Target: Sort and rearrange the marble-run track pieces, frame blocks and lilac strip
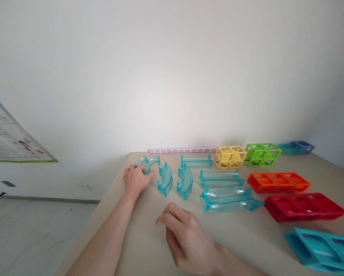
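My left hand [137,178] is at the table's far left, its fingers closed on a curved clear teal track piece [153,161] that lies near the back edge. Just right of it, two more curved teal pieces [166,179] [185,181] lie side by side. My right hand [185,234] hovers over the table in front of them, fingers curled but apart, with nothing between them. Straight teal pieces [197,161] [222,179] [229,199] lie in a column to the right of the curved ones.
Yellow [231,157] and green [262,155] frame blocks stand at the back. Orange [279,182], red [305,207] and blue [324,249] long blocks line the right side. A purple patterned strip [183,150] runs along the wall. The table [143,230] ends at the left.
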